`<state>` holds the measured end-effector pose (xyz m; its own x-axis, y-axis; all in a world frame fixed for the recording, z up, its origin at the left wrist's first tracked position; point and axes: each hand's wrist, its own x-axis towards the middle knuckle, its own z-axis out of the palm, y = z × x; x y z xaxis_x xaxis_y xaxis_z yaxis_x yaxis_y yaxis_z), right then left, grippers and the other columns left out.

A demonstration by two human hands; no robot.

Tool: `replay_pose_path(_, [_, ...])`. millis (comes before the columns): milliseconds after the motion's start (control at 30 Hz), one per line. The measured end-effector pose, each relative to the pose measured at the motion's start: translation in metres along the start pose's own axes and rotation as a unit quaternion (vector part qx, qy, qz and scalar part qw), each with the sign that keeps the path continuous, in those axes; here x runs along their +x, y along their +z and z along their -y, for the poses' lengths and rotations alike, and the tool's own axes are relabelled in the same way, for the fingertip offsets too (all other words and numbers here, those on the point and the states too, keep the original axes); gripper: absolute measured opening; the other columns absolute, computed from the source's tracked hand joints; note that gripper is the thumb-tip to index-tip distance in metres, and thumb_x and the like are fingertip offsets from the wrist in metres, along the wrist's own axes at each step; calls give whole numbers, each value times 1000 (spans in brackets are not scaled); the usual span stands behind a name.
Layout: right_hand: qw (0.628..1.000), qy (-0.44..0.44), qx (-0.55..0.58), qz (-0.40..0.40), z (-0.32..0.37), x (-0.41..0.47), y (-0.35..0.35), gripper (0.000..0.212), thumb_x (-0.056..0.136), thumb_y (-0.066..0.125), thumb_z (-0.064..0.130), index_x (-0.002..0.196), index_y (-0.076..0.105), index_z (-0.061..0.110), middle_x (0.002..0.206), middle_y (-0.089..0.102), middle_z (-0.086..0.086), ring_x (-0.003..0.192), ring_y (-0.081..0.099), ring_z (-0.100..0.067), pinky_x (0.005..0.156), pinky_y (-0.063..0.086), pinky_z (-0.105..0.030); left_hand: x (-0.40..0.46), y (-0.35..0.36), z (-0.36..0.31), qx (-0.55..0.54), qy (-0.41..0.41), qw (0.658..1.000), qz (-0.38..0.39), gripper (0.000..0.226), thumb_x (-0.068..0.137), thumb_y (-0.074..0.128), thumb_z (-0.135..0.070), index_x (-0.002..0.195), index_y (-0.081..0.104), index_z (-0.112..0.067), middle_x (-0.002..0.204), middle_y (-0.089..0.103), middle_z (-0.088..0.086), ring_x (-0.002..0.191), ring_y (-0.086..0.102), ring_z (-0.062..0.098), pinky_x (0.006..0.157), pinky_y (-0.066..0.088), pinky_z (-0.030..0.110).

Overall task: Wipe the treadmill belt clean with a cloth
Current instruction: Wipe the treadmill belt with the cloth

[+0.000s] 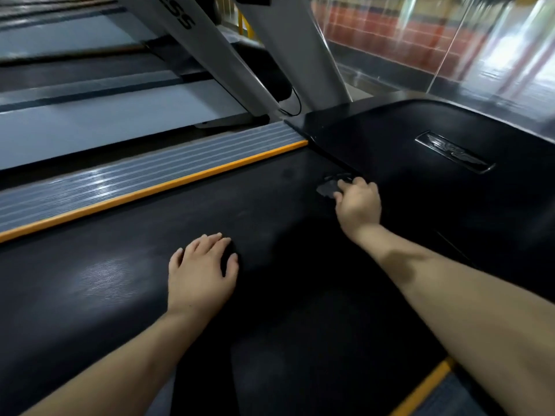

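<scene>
My right hand (357, 202) is pinching what looks like a dark, limp cloth (328, 187) at the belt's (150, 265) front edge; soft, light, best bunched. My left hand (201, 271) is resting flat, fingers spread.

treadmill belt (126, 274): black, finely textured, flat, faint pale sheen at left, bordered by orange strips | cloth (327, 187): small, dark grey, crumpled, lying on the belt at its front edge beside the black motor cover
</scene>
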<state>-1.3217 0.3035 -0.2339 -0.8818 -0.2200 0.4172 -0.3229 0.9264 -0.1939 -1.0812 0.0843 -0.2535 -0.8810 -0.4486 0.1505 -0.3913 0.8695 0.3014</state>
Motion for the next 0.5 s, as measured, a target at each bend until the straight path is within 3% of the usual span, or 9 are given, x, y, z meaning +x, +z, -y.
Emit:
replay_pose_path(67, [999,-33,17,15,30,-21,-2,28,89,63,31,110,71,15,102,63,-16,86,54,-40,78,46,-41,-8,10,-12,17,-10,999,32,55,99,32,-60,148,43,-39,163,32,-7,155,15,19,123,9,54])
replay_pose_path(133, [994,-99,40,15,61,-49,-6,23,85,67,33,104,71,19,96,64,-13,80,56,-37,74,46,-39,-12,17,-18,26,-5,999,29,57,99,30,-61,151,38,-39,166,26,-6,157,7,23,123,4,57])
replay_pose_path(233, [970,-215,102,42,81,-75,-17,28,88,68,31,115,69,22,95,64,-11,81,55,-34,71,51,-40,-13,17,-18,41,8,999,2,55,99,28,-59,146,47,-38,162,35,-6,155,16,20,122,10,57])
replay_pose_path(300, [964,-247,95,36,62,-60,-9,29,89,64,32,116,70,22,91,63,-10,79,55,-35,67,51,-39,-12,16,-17,51,25,998,-11,57,96,27,-59,141,54,-38,155,45,-7,151,27,18,121,16,55])
replay_pose_path(367, [976,-206,59,-24,21,-23,6,32,89,57,35,113,72,21,89,62,-12,77,56,-37,65,52,-41,-13,15,-18,48,33,998,-18,56,95,28,-59,137,57,-37,151,50,-8,148,33,18,119,22,52])
replay_pose_path(500, [999,-10,37,-17,-35,14,10,36,96,55,29,128,66,15,108,58,-15,94,50,-41,85,48,-48,-13,15,-19,55,26,998,-15,58,94,28,-61,138,56,-37,152,49,-9,149,31,16,119,23,50])
